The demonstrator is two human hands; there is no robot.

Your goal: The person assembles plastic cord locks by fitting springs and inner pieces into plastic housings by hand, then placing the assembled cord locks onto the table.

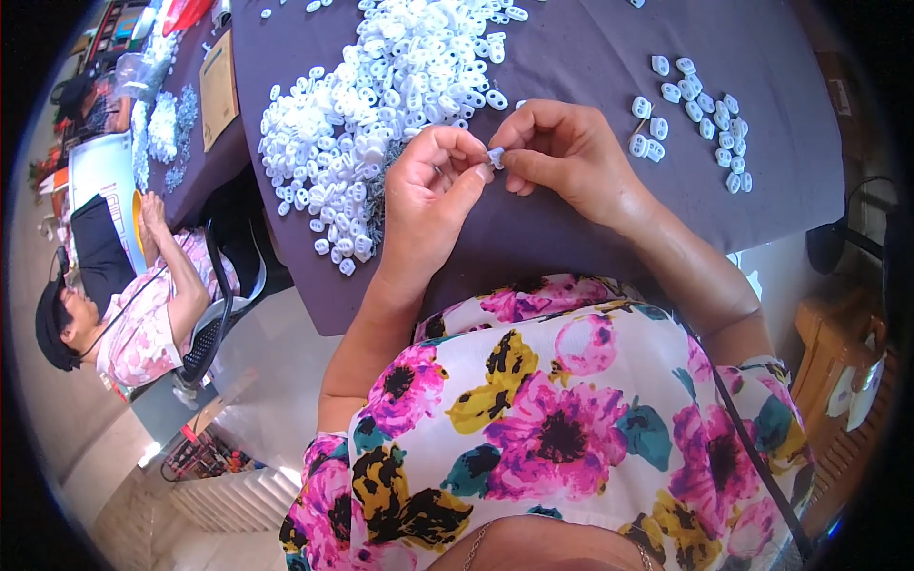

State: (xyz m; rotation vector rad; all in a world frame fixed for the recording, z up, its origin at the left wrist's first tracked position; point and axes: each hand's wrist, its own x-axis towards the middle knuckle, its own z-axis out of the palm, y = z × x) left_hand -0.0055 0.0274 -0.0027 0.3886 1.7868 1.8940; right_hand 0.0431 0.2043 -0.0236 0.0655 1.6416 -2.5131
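Note:
Between my fingertips, over the near part of the table, is a small white plastic piece [496, 158]. My left hand [430, 195] pinches one side of it with thumb and index finger. On its other side the thumb and fingers of my right hand [564, 157] close on it as well; the fingers cover much of it. Just beyond my left hand spreads a big heap of small white two-holed plastic pieces [328, 124], like cord locks. Small grey parts [373, 205] lie partly hidden beside that hand, too fine to make out.
A dark cloth covers the table [609, 57]. Scattered white pieces [725, 128] lie at the right. At far left, a seated person [152, 314] in a cap works by another table bearing a brown board [219, 90] and more white pieces [162, 128]. A wooden chair [833, 352] stands at right.

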